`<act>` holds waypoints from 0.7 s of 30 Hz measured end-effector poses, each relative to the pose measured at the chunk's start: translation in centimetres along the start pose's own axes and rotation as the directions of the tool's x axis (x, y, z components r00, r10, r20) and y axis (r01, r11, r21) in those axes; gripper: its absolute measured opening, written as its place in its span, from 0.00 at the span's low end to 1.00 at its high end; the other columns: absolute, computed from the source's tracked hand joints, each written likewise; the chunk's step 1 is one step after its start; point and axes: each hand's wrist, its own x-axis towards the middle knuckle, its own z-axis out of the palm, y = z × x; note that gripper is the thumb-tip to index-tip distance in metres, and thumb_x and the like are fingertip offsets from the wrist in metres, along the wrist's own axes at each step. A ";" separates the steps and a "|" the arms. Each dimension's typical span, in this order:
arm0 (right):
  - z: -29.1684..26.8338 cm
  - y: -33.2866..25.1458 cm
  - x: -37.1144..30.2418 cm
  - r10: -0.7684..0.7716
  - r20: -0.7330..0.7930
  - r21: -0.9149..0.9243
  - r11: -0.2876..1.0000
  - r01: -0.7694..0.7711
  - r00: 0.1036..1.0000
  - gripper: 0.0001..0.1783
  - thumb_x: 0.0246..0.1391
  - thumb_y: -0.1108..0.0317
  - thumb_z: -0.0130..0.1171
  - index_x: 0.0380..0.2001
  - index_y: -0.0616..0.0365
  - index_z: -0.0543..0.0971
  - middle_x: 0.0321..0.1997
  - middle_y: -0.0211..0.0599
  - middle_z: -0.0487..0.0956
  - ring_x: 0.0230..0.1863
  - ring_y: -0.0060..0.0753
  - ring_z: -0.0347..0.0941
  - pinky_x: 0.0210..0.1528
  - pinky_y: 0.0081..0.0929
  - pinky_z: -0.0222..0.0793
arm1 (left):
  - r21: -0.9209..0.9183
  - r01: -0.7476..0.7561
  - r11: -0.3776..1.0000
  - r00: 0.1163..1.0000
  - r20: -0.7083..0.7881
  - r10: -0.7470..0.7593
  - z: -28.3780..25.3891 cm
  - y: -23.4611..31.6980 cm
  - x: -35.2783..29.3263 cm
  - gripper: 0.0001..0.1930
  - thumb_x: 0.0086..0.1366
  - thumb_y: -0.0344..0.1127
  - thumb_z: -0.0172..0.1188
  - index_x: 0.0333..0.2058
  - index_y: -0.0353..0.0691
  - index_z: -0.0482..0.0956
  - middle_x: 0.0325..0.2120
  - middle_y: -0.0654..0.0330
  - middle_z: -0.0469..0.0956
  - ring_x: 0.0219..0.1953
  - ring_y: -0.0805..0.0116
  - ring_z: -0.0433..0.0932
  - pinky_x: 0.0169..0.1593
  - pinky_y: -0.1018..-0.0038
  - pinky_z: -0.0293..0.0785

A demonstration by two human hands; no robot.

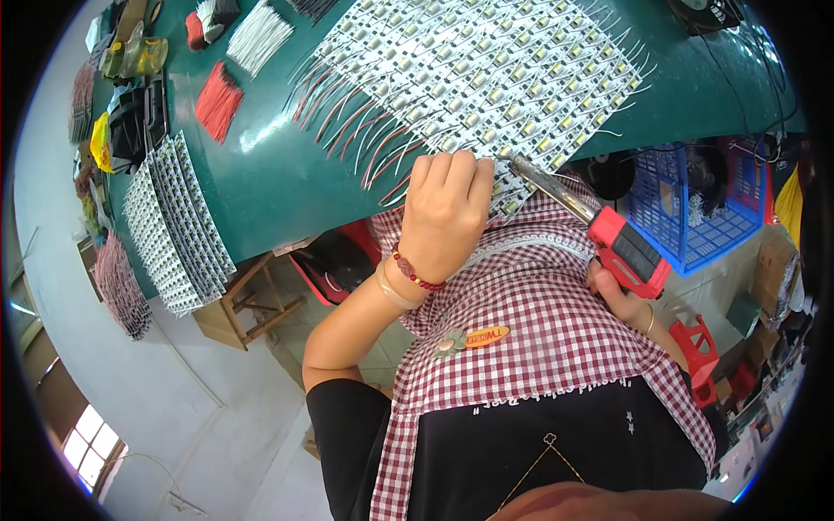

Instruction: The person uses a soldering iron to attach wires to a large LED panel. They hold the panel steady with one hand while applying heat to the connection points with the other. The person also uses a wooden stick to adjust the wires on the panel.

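A large sheet of white LED circuit boards (486,74) lies on the green table, with red, white and dark wires hanging off its left edge. My left hand (447,201) is closed over the sheet's near edge. Its fingertips are hidden, and what they pinch, if anything, cannot be seen. In my right hand (615,293) is a soldering iron (627,252) with a red and black handle. Its metal barrel slants up and left, and the tip is at the boards just right of my left hand's fingers.
Bundles of red wires (220,102) and white wires (261,38) lie on the green table (261,187) to the left. More LED board sheets (174,230) hang over its left end. A blue plastic basket (665,213) stands below the edge at right. A dark device (705,12) with cables occupies the far right.
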 end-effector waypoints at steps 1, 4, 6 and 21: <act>0.1 0.3 -0.1 -0.004 -0.005 -0.011 1.000 0.004 1.000 0.06 0.47 0.71 0.61 0.29 0.62 0.78 0.25 0.37 0.78 0.25 0.33 0.75 0.29 0.29 0.70 | 0.004 -0.004 1.000 1.000 0.005 0.004 0.1 0.0 0.0 0.11 0.48 0.22 0.59 0.33 0.35 0.79 0.22 0.61 0.63 0.26 0.65 0.67 0.32 0.70 0.61; 0.3 1.0 -0.1 -0.030 -0.008 -0.050 0.998 0.030 1.000 0.06 0.48 0.72 0.61 0.30 0.62 0.78 0.25 0.36 0.78 0.25 0.32 0.75 0.29 0.28 0.70 | 0.015 -0.010 1.000 1.000 0.021 0.010 0.2 0.0 0.0 0.11 0.48 0.22 0.59 0.33 0.34 0.79 0.22 0.61 0.63 0.26 0.65 0.67 0.32 0.70 0.61; 0.3 0.9 0.0 -0.046 0.002 -0.048 0.998 0.046 0.999 0.06 0.49 0.72 0.60 0.31 0.62 0.78 0.26 0.35 0.78 0.26 0.31 0.75 0.30 0.28 0.70 | 0.017 -0.009 1.000 0.999 0.034 0.008 0.1 0.0 0.2 0.11 0.48 0.22 0.59 0.33 0.34 0.79 0.22 0.61 0.64 0.26 0.65 0.67 0.32 0.70 0.61; 0.1 -0.1 0.3 0.023 -0.022 0.324 0.946 -0.015 0.999 0.04 0.54 0.74 0.55 0.32 0.64 0.76 0.26 0.34 0.77 0.27 0.27 0.73 0.31 0.26 0.69 | 0.063 -0.010 0.998 0.998 0.057 0.007 -0.3 0.0 0.4 0.10 0.48 0.24 0.58 0.32 0.36 0.79 0.22 0.62 0.65 0.27 0.67 0.68 0.34 0.71 0.61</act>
